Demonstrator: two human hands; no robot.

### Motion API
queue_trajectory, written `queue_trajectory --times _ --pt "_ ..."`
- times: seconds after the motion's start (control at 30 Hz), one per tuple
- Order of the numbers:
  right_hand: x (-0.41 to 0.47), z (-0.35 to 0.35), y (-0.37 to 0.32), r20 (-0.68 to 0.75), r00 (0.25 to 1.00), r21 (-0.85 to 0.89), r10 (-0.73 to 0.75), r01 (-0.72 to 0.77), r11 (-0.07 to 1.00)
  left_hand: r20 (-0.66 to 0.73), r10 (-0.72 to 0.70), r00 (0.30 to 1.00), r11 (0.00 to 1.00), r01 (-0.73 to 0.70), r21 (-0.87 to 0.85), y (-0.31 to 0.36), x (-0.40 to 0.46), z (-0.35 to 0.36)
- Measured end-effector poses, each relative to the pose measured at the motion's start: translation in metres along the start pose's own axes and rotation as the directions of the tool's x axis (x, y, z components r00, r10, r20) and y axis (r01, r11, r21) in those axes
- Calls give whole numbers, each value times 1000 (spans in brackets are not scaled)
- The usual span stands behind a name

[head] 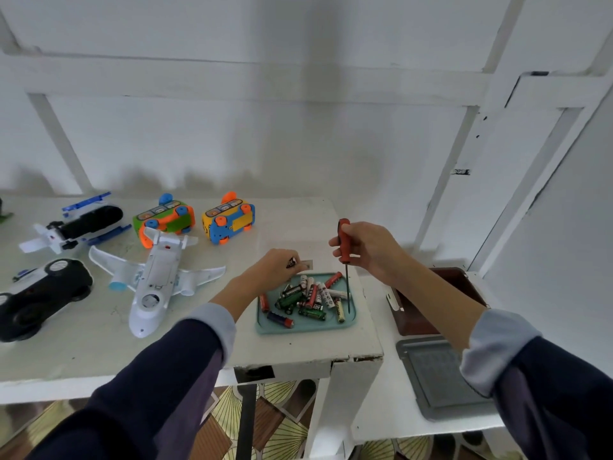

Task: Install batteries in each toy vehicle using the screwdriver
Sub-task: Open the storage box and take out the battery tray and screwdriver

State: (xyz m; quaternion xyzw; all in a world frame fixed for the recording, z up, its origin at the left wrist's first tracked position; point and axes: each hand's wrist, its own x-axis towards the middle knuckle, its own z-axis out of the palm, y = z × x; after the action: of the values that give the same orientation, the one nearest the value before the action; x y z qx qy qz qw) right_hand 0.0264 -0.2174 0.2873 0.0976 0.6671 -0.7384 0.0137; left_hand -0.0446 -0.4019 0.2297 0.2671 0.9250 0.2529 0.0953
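Note:
My right hand (368, 249) grips the red handle of a screwdriver (345, 247), whose shaft points straight down over the right side of a teal tray (265, 328). Several loose batteries (306, 298) lie in that tray. My left hand (277, 267) hovers at the tray's far left corner and holds a dark battery (292, 262) together with a small white cover piece (307, 264). A white toy plane (156, 280) lies belly up left of the tray. Behind it lie a green and orange toy bus (164, 219) and a yellow and blue toy bus (229, 220).
A black and white toy car (39, 295) and a blue, black and white helicopter (79, 224) lie upside down at the left. Right of the table stand a brown box (441, 302) and a grey tray (441, 376). The table's front edge (298, 361) is chipped.

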Motion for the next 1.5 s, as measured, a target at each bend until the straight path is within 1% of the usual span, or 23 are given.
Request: queue_trajectory --times 0.1,0.23,0.33,0.43,0.53,0.73,0.8,0.93,1.0,1.07,1.1,1.17,1.2,1.23,1.3,1.37,1.5 --pt "2 1 1 -5 1000 -13 5 -5 1000 -5 -30 1000 1000 30 -4 -4 -3 -3" --pt "6 5 4 -1 1000 -7 20 -20 1000 67 -35 997 996 29 90 -8 -7 -4" --pt "8 11 5 13 1000 -16 28 -28 999 64 -45 997 991 36 130 -11 -11 -6" --pt "8 16 5 35 999 -30 31 -30 999 103 -110 989 981 91 172 -12 -13 -6" --pt "8 19 4 47 998 -32 31 -30 999 132 -146 981 977 122 174 -9 -14 -4" --pt "7 19 4 69 997 -44 29 -26 999 103 -205 973 972 190 141 -5 -12 -2" --pt "7 18 5 72 997 -43 28 -25 999 82 -206 975 970 193 147 -6 -12 -5" --pt "7 15 3 54 998 -33 29 -27 999 -30 -208 978 963 210 169 -4 -15 -17" --pt "7 15 3 48 998 -34 32 -30 999 -40 -218 975 970 221 101 -3 -15 -19" --pt "7 15 3 51 998 -30 31 -30 999 17 -257 966 966 257 -11 1 -15 -18" --pt "7 15 3 55 998 -30 29 -28 999 43 -266 963 963 267 -29 2 -15 -16" --pt "6 14 4 62 998 -34 27 -25 999 90 -246 965 969 247 -4 4 -18 -13" --pt "5 14 4 63 998 -36 25 -23 999 109 -219 970 976 215 46 3 -18 -12" --pt "5 13 4 64 998 -37 24 -22 999 112 -185 976 979 174 105 3 -18 -11" --pt "4 12 5 62 998 -35 27 -24 999 73 -135 988 974 118 194 -1 -17 -10" --pt "4 12 6 55 998 -34 29 -27 999 28 -108 994 972 100 211 -4 -14 -8" --pt "5 11 7 43 999 -34 32 -31 999 14 -115 993 972 110 208 -5 -11 -5"
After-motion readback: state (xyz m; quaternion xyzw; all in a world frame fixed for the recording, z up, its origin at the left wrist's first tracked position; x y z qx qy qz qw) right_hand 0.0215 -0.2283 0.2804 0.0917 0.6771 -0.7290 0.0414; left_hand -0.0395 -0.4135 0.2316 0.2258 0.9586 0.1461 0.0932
